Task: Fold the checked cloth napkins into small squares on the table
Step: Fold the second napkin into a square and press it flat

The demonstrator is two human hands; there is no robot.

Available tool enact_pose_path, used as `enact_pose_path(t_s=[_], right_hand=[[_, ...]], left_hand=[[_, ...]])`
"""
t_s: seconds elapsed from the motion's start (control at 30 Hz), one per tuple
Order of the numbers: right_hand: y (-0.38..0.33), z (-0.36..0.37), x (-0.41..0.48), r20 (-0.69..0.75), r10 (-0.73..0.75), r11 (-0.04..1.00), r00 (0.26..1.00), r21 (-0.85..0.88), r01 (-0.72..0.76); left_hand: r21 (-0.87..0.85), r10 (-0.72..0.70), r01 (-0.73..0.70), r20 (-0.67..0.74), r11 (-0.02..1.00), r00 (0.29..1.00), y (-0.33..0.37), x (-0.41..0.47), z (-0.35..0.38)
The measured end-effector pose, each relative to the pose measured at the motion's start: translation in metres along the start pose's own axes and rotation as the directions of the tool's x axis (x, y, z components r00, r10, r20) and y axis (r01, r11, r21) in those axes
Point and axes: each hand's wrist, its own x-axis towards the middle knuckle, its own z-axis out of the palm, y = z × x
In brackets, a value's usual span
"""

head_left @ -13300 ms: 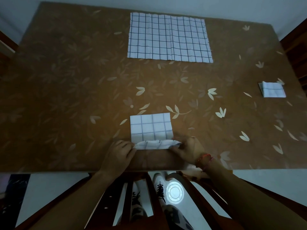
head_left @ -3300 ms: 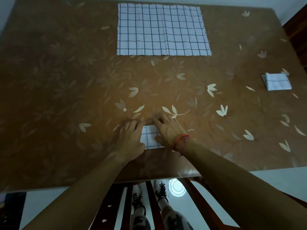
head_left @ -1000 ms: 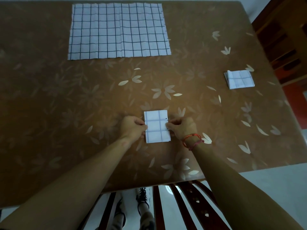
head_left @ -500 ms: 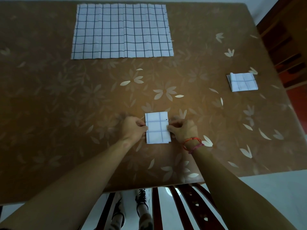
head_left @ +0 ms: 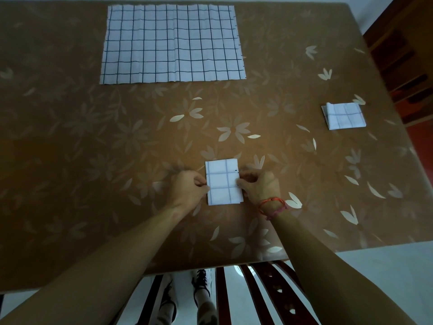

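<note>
Both the left hand [head_left: 188, 190] and the right hand [head_left: 259, 184] pinch the side edges of the folded checked napkin [head_left: 223, 182] between them; it seems light, soft, best held at the edges.

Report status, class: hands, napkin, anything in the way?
Left hand and right hand pinch the folded napkin's side edges. Finished square at right; unfolded napkin at the far edge. Nothing in the way.

White napkins [head_left: 223, 182] with dark checks; brown floral table [head_left: 93, 148].
</note>
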Motion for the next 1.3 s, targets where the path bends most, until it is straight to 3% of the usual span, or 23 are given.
enact_pose_path(t_s=[0.13,0.23,0.3,0.37,0.4,0.47,0.57,0.63,0.77,0.9,1.3], right_hand=[[0.006,0.001,0.001,-0.018,-0.001,1.000,1.000,0.014,0.001],[0.025,0.005,-0.001,0.037,0.022,0.997,0.999,-0.069,-0.020],[0.026,0.010,-0.001,-0.041,-0.160,0.971,0.986,-0.188,0.150],[0.003,0.013,-0.006,-0.099,-0.453,0.830,0.886,-0.409,0.379],[-0.008,0.017,-0.009,-0.058,-0.569,0.745,0.820,-0.459,0.485],[-0.021,0.029,-0.016,0.068,-0.619,0.654,0.783,-0.507,0.561],[-0.012,0.045,-0.018,0.311,-0.533,0.586,0.787,-0.535,0.609],[-0.008,0.047,-0.012,0.358,-0.505,0.566,0.785,-0.550,0.615],[0.000,0.046,-0.006,0.388,-0.503,0.483,0.772,-0.615,0.623],[0.008,0.030,-0.001,0.368,-0.441,0.494,0.819,-0.662,0.563],[0.009,0.025,-0.002,0.384,-0.391,0.437,0.837,-0.723,0.536]], left_hand=[[0.043,0.052,-0.051,-0.014,0.998,0.999,0.002,-0.002,-0.004],[0.178,0.217,-0.209,-0.023,0.962,0.976,0.002,-0.004,-0.008],[0.325,0.418,-0.400,0.016,0.857,0.908,-0.002,-0.002,-0.006],[0.435,0.566,-0.542,0.085,0.719,0.820,-0.008,0.004,0.001],[0.480,0.601,-0.576,0.120,0.662,0.791,-0.011,0.006,0.005],[0.568,0.588,-0.576,0.190,0.587,0.786,-0.014,0.007,0.010],[0.658,0.528,-0.561,0.281,0.502,0.802,-0.021,0.006,0.014],[0.688,0.515,-0.556,0.300,0.467,0.803,-0.026,0.008,0.016],[0.694,0.543,-0.551,0.268,0.464,0.796,-0.031,0.010,0.019],[0.692,0.546,-0.560,0.280,0.456,0.790,-0.034,0.012,0.016],[0.658,0.524,-0.568,0.295,0.495,0.799,-0.054,-0.025,0.019]])
